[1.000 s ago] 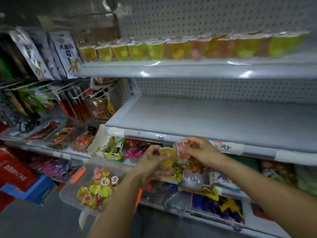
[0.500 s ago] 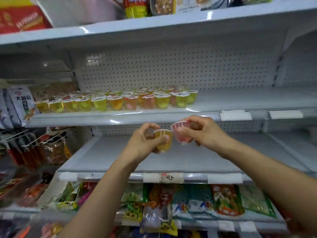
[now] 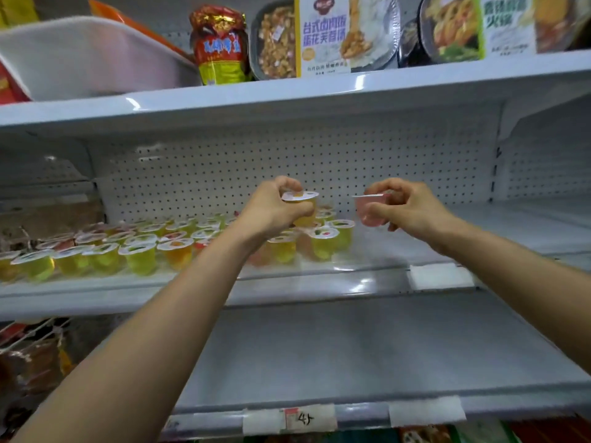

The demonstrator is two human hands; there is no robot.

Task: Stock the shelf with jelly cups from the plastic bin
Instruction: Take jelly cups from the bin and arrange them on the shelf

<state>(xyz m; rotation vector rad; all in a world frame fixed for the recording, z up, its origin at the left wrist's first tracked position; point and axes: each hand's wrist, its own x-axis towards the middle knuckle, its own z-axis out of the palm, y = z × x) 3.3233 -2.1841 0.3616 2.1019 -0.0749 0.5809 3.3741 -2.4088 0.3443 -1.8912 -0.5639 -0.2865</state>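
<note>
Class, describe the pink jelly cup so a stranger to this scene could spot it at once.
On the white shelf carrying rows of jelly cups, look right of the rows. The right hand holds the pink jelly cup aloft; the left hand holds a yellow cup.

Both hands have gone up from the plastic bin to the shelf (image 3: pixel 319 281). The left hand (image 3: pixel 271 211) now holds its yellow jelly cup (image 3: pixel 303 215) over the standing cups (image 3: pixel 140 254). The right hand (image 3: pixel 411 207) has moved its pink jelly cup (image 3: pixel 371 212) away toward 3 o'clock.

two hands (image 3: pixel 271 209) (image 3: pixel 414 209); one yellow jelly cup (image 3: pixel 300 196), one pink jelly cup (image 3: pixel 371 214); three shelves (image 3: pixel 287 94) (image 3: pixel 319 286) (image 3: pixel 319 362)
</note>
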